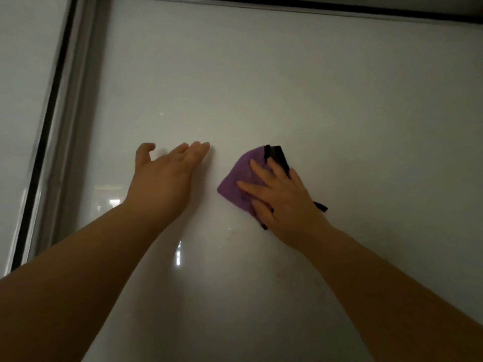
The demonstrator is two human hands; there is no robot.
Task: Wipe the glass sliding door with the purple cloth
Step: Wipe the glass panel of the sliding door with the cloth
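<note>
The frosted glass sliding door (287, 87) fills most of the view. My right hand (282, 197) lies flat on a folded purple cloth (239, 178) with black edging and presses it against the glass a little right of centre. My left hand (164, 176) rests with its palm on the glass just left of the cloth, fingers together, thumb spread, holding nothing. Both forearms reach up from the lower corners.
A grey and black vertical door frame (60, 121) runs along the left, with another pale pane (23, 74) beyond it. A dark top rail (339, 9) crosses the upper edge. Light reflections show on the glass below my left hand.
</note>
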